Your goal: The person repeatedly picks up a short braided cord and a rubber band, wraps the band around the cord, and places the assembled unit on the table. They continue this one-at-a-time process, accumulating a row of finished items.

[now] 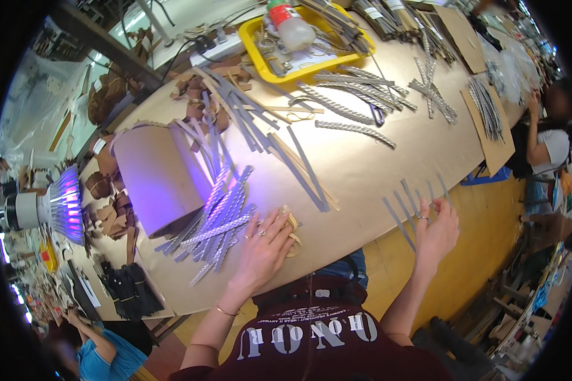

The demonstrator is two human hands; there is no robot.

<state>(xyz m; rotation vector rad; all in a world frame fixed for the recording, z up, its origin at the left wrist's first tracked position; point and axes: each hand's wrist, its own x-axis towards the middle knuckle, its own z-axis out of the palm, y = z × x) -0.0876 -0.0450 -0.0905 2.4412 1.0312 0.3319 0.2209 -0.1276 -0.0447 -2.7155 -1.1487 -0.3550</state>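
Right hand [435, 227]: fingers closed on grey strips [398, 222], fanned beyond the grip, perhaps for separation; left hand [266, 246]: half-curled against beige band [295, 241], hold uncertain.

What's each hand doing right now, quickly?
Left hand: palm down by a beige strip; can't tell whether it's gripping.
Right hand: closed, holding several gray strips.

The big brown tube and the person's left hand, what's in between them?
In the head view, a messy heap of grey strips, some patterned, lies between the brown tube and the left hand.
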